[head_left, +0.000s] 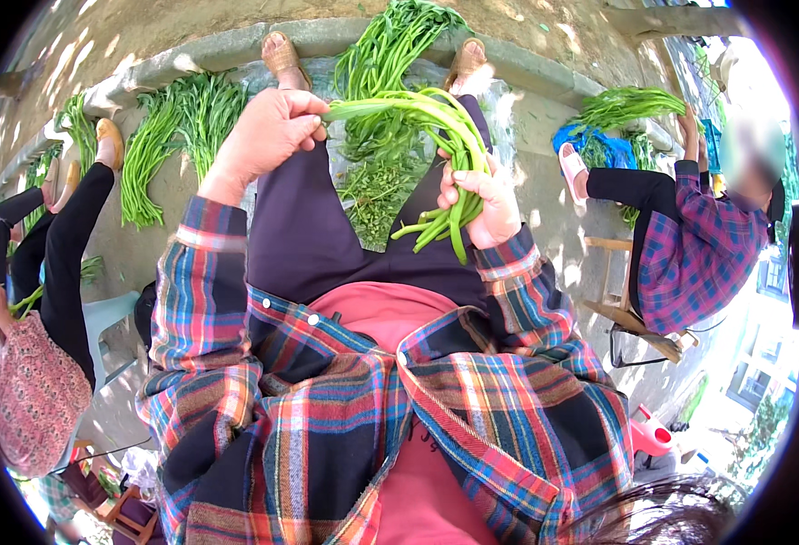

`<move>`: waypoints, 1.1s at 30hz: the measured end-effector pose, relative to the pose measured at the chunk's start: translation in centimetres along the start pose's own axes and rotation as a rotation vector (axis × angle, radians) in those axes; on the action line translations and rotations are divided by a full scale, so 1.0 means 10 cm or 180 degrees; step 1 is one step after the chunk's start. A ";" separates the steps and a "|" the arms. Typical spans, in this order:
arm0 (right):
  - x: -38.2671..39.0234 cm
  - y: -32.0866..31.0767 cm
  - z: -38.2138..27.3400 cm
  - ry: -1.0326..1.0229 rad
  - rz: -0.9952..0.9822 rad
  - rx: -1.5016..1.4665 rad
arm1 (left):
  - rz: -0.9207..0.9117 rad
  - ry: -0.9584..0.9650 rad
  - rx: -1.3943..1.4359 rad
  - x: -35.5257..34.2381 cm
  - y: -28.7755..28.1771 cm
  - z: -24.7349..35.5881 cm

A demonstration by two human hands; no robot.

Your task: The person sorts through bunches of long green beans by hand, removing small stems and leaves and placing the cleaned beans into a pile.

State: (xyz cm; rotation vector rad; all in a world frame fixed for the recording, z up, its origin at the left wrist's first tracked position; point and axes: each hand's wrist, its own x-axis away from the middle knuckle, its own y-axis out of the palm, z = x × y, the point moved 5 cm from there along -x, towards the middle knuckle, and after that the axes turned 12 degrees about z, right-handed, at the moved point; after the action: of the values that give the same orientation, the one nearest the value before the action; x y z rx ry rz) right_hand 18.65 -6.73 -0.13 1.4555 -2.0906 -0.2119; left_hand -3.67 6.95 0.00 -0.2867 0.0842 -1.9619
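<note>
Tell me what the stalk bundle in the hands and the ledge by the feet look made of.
Stalk bundle: fresh plant matter, glossy green stems bending over the right hand; left hand grips the cut ends. Ledge: probably concrete or stone, matte grey, rough.

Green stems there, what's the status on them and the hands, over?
Left hand pinching the stem ends. Right hand gripping the bundle of green stems over the lap. Trimmings pile on the ground between the feet; nothing blocking.

one bunch of green stems (pixel 436 136) in the fingers. beyond the fingers: two sandalled feet (pixel 281 56), four loose piles of greens (pixel 177 127). two seated people (pixel 690 227), one either side.
</note>
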 end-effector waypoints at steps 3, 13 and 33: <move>0.03 0.02 -0.08 -0.0118 0.0071 0.0137 | 0.0110 0.0240 -0.0478 0.02 0.08 -0.01; 0.07 -0.03 -0.25 -0.0013 -0.0061 -0.0729 | 0.0857 -0.0061 0.1112 -0.17 0.14 0.12; 0.21 0.08 -0.33 0.0065 -0.0770 -0.1459 | 0.0255 0.0057 0.1751 -0.05 1.06 0.44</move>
State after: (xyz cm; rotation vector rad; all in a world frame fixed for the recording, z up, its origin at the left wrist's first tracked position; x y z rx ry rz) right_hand 19.25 -7.69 3.67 1.4061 -1.6962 -0.7162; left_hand 7.10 3.49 2.13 0.0952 -0.4211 -1.8266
